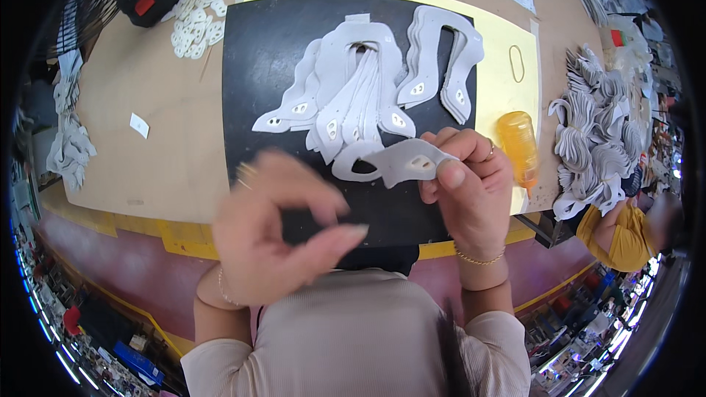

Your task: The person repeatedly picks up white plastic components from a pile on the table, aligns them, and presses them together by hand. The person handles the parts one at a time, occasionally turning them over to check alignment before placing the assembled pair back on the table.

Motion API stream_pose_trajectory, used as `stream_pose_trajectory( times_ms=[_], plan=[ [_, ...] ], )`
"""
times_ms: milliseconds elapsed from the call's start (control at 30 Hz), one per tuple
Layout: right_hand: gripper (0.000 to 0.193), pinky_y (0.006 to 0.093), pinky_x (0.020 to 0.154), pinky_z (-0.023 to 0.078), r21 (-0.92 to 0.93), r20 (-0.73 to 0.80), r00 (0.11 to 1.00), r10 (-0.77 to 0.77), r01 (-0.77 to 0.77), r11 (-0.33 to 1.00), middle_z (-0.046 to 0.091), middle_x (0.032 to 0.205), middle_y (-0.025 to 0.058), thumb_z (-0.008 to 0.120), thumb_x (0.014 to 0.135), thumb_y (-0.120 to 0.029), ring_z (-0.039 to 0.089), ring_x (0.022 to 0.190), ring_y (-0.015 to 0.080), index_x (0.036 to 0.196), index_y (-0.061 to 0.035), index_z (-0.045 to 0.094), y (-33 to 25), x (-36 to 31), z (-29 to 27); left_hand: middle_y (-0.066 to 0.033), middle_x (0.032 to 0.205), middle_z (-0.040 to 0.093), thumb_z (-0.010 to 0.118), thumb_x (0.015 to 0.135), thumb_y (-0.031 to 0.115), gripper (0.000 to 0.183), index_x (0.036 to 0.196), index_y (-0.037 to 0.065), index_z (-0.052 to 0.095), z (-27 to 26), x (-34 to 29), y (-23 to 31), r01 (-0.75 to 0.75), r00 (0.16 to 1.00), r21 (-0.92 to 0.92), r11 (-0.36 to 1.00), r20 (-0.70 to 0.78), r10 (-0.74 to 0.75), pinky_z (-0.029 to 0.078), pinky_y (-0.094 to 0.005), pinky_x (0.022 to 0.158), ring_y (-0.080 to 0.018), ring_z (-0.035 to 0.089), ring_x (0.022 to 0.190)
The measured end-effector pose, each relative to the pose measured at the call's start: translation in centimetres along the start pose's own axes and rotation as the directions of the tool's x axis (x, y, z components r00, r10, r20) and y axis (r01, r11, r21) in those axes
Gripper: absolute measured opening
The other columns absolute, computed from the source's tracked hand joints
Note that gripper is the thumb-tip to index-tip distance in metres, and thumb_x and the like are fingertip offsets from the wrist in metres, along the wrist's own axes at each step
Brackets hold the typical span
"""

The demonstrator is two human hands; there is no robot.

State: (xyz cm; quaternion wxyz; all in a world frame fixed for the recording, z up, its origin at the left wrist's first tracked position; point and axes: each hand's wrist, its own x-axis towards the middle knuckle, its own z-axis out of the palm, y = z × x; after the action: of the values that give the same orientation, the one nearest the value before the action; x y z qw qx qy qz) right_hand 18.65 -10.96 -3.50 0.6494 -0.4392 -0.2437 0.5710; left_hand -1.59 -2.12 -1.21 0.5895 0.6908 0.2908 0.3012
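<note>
Fabric piece, grey and curved, is showing a white two-holed patch as the right hand is pinching it, the blurred left hand seemingly gaping.

We see a broad tan tabletop curving across the upper half of the frame, with a yellow strip showing under its near edge. Below, we have a reddish floor, crossed by yellow lines at lower left and lower right. Bright lights run along both lower rims, and we make out a blue box at lower left amid small, indistinct clutter.
</note>
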Motion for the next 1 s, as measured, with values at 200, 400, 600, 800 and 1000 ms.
stream_pose_trajectory(
  times_ms=[200, 400, 600, 800, 1000],
  plan=[
    [0.005, 0.0242, 0.071, 0.045, 0.154, -0.079, 0.994, -0.081, 0.093, 0.984, 0.058, 0.087, 0.0062, 0.060, 0.089, -0.003, 0.055, 0.077, 0.0102, 0.090, -0.0001, 0.056, 3.2, -0.7, 2.7, -0.0098, 0.100, 0.060, 0.066, 0.085, 0.008, 0.038, 0.121, -0.002, 0.057, 3.8, -1.1, -2.1, 0.199, 0.980, -0.236, 0.951, 0.044, -0.195, 0.045, -0.0266, 0.073, -0.0156, 0.059, 0.077],
    [0.008, 0.0243, 0.075, 0.042, 0.020, -0.049, 0.996, -0.080, 0.081, 0.997, 0.058, 0.088, 0.0051, 0.065, 0.085, -0.002, 0.054, 0.080, 0.0109, 0.091, 0.0001, 0.060, 4.0, -1.3, 2.9, -0.0037, 0.080, 0.055, 0.065, 0.086, 0.004, 0.014, 0.097, -0.003, 0.068, 2.7, -0.5, -1.5, 0.138, 0.982, -0.162, 0.977, -0.102, -0.156, 0.037, -0.0228, 0.060, -0.0092, 0.048, 0.069],
    [0.020, 0.0263, 0.077, 0.043, -0.103, 0.099, 0.995, -0.016, 0.026, 0.994, 0.061, 0.087, 0.0054, 0.069, 0.078, 0.002, 0.055, 0.081, 0.0119, 0.097, 0.0005, 0.063, 2.2, -0.3, 1.3, -0.0047, 0.080, 0.056, 0.065, 0.086, 0.004, 0.008, 0.090, -0.003, 0.066, 1.5, -0.3, -1.0, 0.186, 0.978, -0.162, 0.969, -0.065, -0.199, 0.038, -0.0229, 0.061, -0.0101, 0.049, 0.068],
    [0.017, 0.0271, 0.073, 0.045, -0.163, 0.199, 0.979, 0.042, -0.009, 0.987, 0.065, 0.083, 0.0074, 0.072, 0.074, 0.003, 0.057, 0.077, 0.0139, 0.091, 0.0017, 0.069, 0.8, 0.6, 1.0, -0.0061, 0.077, 0.056, 0.065, 0.086, 0.006, 0.009, 0.089, -0.002, 0.064, 1.3, -0.1, -0.9, 0.110, 0.994, -0.065, 0.992, 0.002, -0.110, 0.040, -0.0249, 0.063, -0.0130, 0.052, 0.069],
    [0.015, 0.0266, 0.067, 0.045, -0.110, 0.223, 0.970, 0.098, -0.075, 0.991, 0.065, 0.080, 0.0077, 0.076, 0.071, 0.001, 0.057, 0.075, 0.0144, 0.085, 0.0011, 0.071, 0.8, 0.7, 0.3, -0.0060, 0.076, 0.056, 0.066, 0.085, 0.008, 0.008, 0.089, 0.001, 0.066, 1.0, 0.0, -0.5, 0.056, 0.998, 0.046, 0.997, 0.038, -0.058, 0.036, -0.0275, 0.064, -0.0151, 0.048, 0.065]
  ],
)
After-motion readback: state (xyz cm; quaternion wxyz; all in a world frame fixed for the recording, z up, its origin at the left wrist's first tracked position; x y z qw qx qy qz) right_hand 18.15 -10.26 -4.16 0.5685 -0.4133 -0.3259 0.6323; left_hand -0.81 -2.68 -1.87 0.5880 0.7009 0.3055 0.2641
